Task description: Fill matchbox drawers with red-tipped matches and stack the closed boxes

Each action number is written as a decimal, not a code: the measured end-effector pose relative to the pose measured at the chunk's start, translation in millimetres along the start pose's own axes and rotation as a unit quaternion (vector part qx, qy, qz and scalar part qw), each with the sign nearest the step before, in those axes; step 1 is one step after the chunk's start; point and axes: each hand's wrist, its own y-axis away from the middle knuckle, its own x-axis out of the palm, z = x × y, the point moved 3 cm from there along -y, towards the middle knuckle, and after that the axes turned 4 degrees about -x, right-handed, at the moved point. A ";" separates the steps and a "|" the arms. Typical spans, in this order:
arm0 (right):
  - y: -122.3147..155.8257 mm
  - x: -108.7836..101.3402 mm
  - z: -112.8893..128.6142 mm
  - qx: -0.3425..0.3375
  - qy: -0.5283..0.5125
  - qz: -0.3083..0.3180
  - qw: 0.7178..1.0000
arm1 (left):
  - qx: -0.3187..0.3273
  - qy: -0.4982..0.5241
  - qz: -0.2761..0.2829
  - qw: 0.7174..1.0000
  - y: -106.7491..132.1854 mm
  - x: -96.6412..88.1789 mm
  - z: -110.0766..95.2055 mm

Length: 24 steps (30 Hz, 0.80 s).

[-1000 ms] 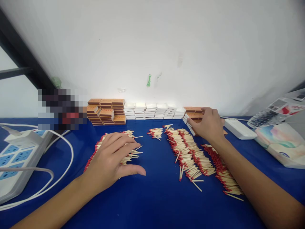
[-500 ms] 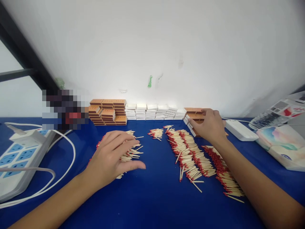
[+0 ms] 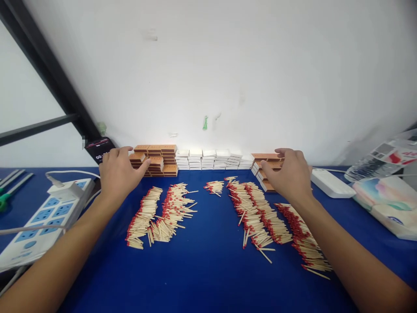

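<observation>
My left hand (image 3: 117, 174) reaches to the left stack of orange matchbox sleeves (image 3: 159, 160) by the wall, its thumb touching a sleeve and its fingers curled. My right hand (image 3: 288, 173) rests on the right stack of orange sleeves and white trays (image 3: 264, 170), fingers bent over it. White inner trays (image 3: 208, 159) stand in a row between the two stacks. Red-tipped matches lie in a left pile (image 3: 159, 214) and in right-hand rows (image 3: 260, 213) on the blue table (image 3: 208, 269).
A white power strip (image 3: 42, 215) with cables lies at the left, with a dark timer (image 3: 99, 150) behind my left hand. A white box (image 3: 332, 182) and plastic-wrapped packs (image 3: 381, 195) sit at the right. Scissors (image 3: 6, 195) lie at the far left edge.
My left hand has lifted off the left match pile and gone forward to the left orange stack. The right hand has stayed on the right stack. The camera has tilted up slightly.
</observation>
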 end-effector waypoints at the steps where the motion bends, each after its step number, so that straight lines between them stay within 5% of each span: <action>1: -0.1 0.1 -0.1 0.001 -0.001 -0.002 1.000 | -0.009 -0.018 0.006 1.000 -2.9 2.1 2.9; 13: 0.8 -0.5 3.7 0.013 -0.014 0.005 1.000 | -0.004 -0.094 0.029 0.995 -17.5 3.9 5.7; 20: 2.1 -1.1 5.0 0.007 -0.011 0.007 1.000 | 0.021 -0.076 -0.021 0.997 2.0 -21.4 -2.9; 24: 3.1 0.1 6.7 0.002 0.003 0.005 1.000 | 0.067 -0.047 0.034 0.996 20.6 -17.2 -15.6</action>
